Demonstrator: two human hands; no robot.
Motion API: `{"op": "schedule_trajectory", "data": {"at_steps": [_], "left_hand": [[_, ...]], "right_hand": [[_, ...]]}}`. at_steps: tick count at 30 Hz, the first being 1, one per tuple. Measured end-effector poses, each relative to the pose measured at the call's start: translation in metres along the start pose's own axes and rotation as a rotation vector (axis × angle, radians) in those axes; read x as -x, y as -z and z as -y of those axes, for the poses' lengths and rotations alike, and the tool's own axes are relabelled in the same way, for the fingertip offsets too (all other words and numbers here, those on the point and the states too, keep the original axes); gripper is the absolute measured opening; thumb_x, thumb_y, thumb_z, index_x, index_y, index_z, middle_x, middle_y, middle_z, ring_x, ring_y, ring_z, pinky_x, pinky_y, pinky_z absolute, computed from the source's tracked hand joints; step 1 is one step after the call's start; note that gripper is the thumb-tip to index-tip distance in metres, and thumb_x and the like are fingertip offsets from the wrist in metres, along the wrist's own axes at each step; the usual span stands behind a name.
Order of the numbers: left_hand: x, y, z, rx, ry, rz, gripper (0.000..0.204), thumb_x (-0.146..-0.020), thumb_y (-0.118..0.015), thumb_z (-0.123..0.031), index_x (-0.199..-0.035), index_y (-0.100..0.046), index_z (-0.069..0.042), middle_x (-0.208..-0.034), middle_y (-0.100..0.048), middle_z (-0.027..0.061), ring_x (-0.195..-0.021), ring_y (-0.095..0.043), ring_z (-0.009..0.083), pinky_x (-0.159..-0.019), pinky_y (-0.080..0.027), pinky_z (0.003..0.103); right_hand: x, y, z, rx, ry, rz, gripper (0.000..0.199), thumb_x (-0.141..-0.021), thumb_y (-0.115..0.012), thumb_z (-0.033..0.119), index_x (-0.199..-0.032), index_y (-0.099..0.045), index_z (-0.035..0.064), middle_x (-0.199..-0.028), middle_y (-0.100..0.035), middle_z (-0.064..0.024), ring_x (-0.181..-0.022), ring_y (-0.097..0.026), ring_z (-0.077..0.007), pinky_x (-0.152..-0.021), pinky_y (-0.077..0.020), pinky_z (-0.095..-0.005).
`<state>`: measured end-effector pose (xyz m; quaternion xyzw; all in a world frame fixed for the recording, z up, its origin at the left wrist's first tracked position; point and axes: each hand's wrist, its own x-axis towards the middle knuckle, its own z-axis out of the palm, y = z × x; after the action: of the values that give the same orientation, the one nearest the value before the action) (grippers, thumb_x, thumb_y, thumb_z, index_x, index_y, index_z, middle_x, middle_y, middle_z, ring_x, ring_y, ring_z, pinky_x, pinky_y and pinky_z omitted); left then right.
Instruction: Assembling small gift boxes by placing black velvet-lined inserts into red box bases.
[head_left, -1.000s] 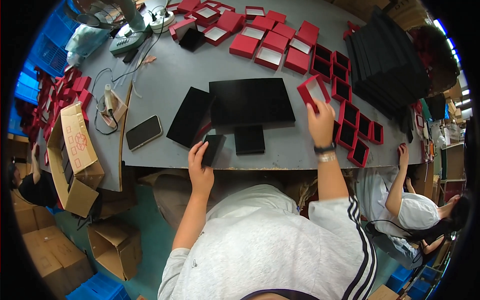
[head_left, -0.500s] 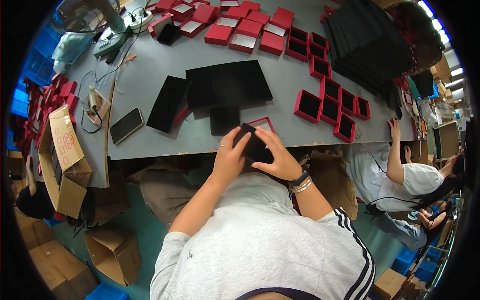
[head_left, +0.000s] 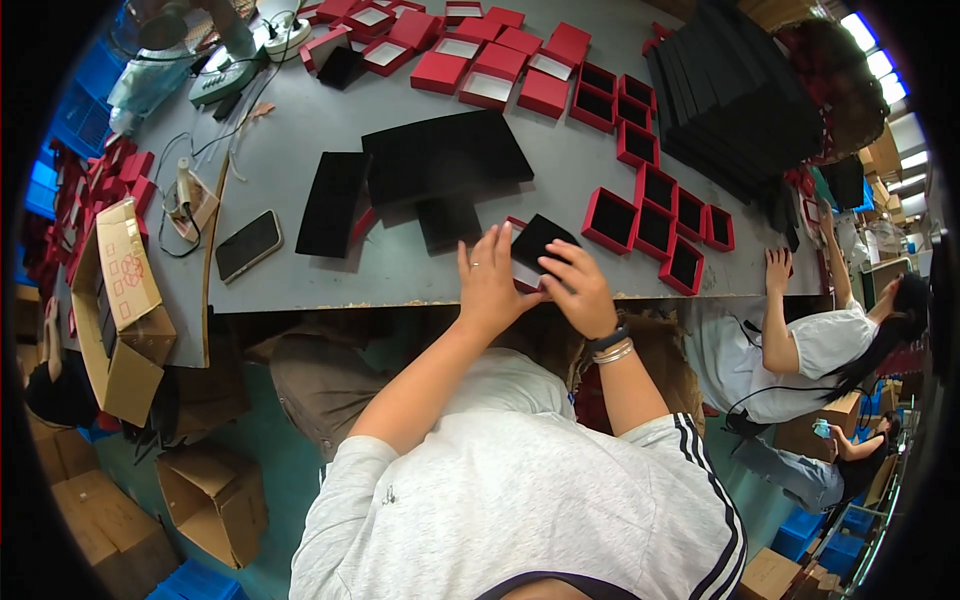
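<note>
Near the counter's front edge, the left hand and right hand are both gripping a small red box, pressing a black insert into it. Right of it, filled boxes are waiting; behind it, unfilled ones are remaining.

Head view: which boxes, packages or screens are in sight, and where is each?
Small red box with black insert: table's near edge, between left hand and right hand.
Open red boxes: row right of the hands, black-lined squares.
Phone: left on table, dark screen.
Brown carton: off the table's left end, flaps open.
</note>
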<state>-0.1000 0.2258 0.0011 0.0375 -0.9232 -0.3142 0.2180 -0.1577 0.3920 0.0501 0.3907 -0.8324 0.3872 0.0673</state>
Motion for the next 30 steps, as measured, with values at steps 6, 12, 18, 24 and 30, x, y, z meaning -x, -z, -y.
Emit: {"op": "schedule_trajectory", "data": {"at_steps": [6, 12, 18, 24, 30], "left_hand": [[0.001, -0.005, 0.013, 0.054, -0.01, -0.028, 0.102, -0.066, -0.078, -0.024, -0.151, -0.026, -0.003, -0.142, -0.043, 0.0192, -0.132, -0.044, 0.0326, -0.116, -0.018, 0.058], [-0.004, 0.033, 0.025, 0.284, -0.103, 0.273, 0.105, -0.061, -0.082, -0.028, -0.15, -0.03, -0.008, -0.142, -0.045, 0.0165, -0.134, -0.043, 0.0331, -0.118, -0.019, 0.056], [-0.006, 0.048, 0.028, 0.257, -0.104, 0.306, 0.109, -0.056, -0.087, -0.027, -0.149, -0.032, -0.009, -0.141, -0.046, 0.018, -0.134, -0.042, 0.0333, -0.118, -0.023, 0.054], [-0.003, 0.049, 0.042, 0.237, -0.128, 0.28, 0.11, -0.056, -0.088, -0.027, -0.147, -0.031, -0.006, -0.143, -0.042, 0.0175, -0.135, -0.039, 0.0371, -0.119, -0.022, 0.054], [-0.004, 0.05, 0.039, 0.246, -0.146, 0.325, 0.108, -0.057, -0.087, -0.026, -0.147, -0.031, -0.007, -0.144, -0.042, 0.0169, -0.136, -0.038, 0.0367, -0.119, -0.021, 0.053]], "right_hand": [[0.008, -0.033, 0.006, 0.127, -0.03, 0.127, 0.036, -0.089, -0.065, 0.018, -0.123, -0.065, 0.0073, -0.138, -0.057, -0.0098, -0.135, -0.046, -0.0291, -0.109, -0.031, -0.0584], [0.01, -0.026, 0.002, -0.007, 0.082, 0.337, 0.037, -0.089, -0.063, 0.015, -0.125, -0.064, 0.0085, -0.139, -0.057, -0.0082, -0.136, -0.046, -0.0247, -0.117, -0.0173, -0.0593], [0.015, -0.022, 0.02, 0.198, 0.152, 0.095, 0.035, -0.087, -0.068, 0.022, -0.12, -0.066, 0.0112, -0.132, -0.061, -0.0071, -0.13, -0.052, -0.0207, -0.115, -0.0201, -0.0579], [0.028, -0.034, 0.021, 0.359, 0.117, 0.167, 0.035, -0.087, -0.068, 0.026, -0.119, -0.066, 0.0099, -0.13, -0.061, -0.0053, -0.127, -0.053, -0.019, -0.115, -0.0239, -0.0535], [0.016, -0.025, 0.018, 0.221, 0.034, 0.15, 0.044, -0.087, -0.069, 0.026, -0.127, -0.061, 0.0091, -0.134, -0.058, -0.0084, -0.13, -0.05, -0.0241, -0.115, -0.0245, -0.0539]]}}
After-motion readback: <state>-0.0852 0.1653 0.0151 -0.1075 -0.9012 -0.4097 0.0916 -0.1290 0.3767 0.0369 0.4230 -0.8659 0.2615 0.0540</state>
